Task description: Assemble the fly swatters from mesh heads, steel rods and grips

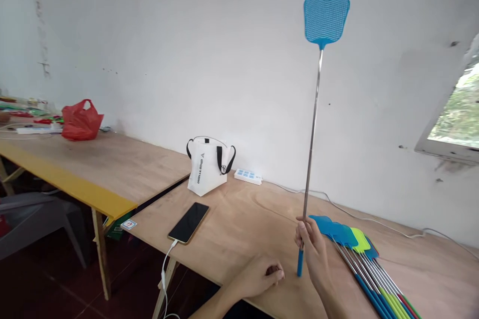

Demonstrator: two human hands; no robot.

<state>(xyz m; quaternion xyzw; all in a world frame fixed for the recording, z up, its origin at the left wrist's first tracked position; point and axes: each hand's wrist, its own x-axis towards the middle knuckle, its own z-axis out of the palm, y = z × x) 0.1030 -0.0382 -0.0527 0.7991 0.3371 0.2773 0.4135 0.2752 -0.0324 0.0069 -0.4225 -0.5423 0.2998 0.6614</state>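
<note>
A blue fly swatter (325, 20) with a long metal rod stands nearly upright, its mesh head high against the wall. My right hand (313, 240) is wrapped round the lower rod, just above the blue grip (300, 262), whose end is close to the tabletop. My left hand (262, 275) rests on the table to the left of that grip, fingers curled in and nothing seen in them. Several more fly swatters (368, 264) lie fanned in a pile right of my right hand, with blue, yellow-green and other coloured heads and grips.
A phone (189, 222) with a white cable lies near the table's front edge. Behind it stand a white bag (207, 172) and a power strip (247, 176). A red plastic bag (81, 120) sits on the left table. A grey chair (41, 224) is below it.
</note>
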